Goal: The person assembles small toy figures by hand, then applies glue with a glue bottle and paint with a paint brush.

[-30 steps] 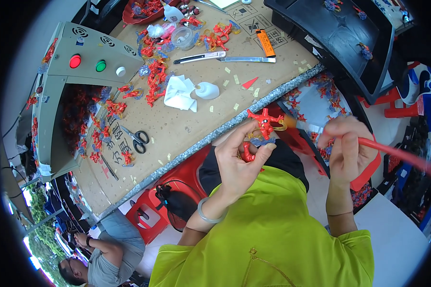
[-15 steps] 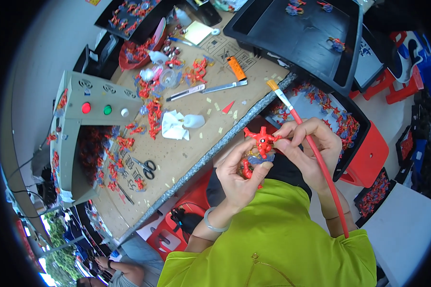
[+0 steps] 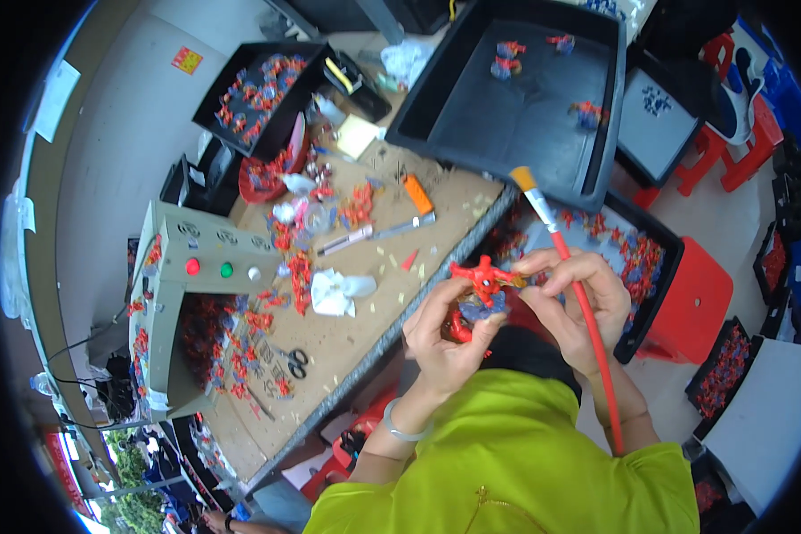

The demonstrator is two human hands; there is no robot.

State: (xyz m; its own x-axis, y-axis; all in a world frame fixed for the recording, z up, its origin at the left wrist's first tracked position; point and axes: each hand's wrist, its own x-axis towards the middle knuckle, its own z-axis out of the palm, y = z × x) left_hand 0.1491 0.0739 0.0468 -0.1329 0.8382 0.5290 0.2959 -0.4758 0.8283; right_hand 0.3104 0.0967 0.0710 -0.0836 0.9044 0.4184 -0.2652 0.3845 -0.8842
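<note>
In front of my body, my left hand (image 3: 438,336) is closed around a small red toy figure (image 3: 484,278) with a translucent bluish base. My right hand (image 3: 589,289) carries a paintbrush (image 3: 595,343) between thumb and forefinger, its red handle running down toward the forearm and its tan bristles pointing up and away. The right fingertips also pinch at the figure's right side, where a small yellowish part shows. Whether that part is joined to the figure is hard to tell.
Left of my hands, the worktable (image 3: 365,325) holds scissors (image 3: 298,363), a utility knife (image 3: 347,239), a white bottle on tissue (image 3: 333,294) and many red figures. A grey machine (image 3: 178,245) stands at far left. Black trays (image 3: 543,116) and a red stool (image 3: 690,298) lie beyond and right.
The view has shifted, so the table and machine sit lower in the picture. Both hands keep their hold; the figure has tilted slightly, and a yellowish part now shows at my right fingertips.
</note>
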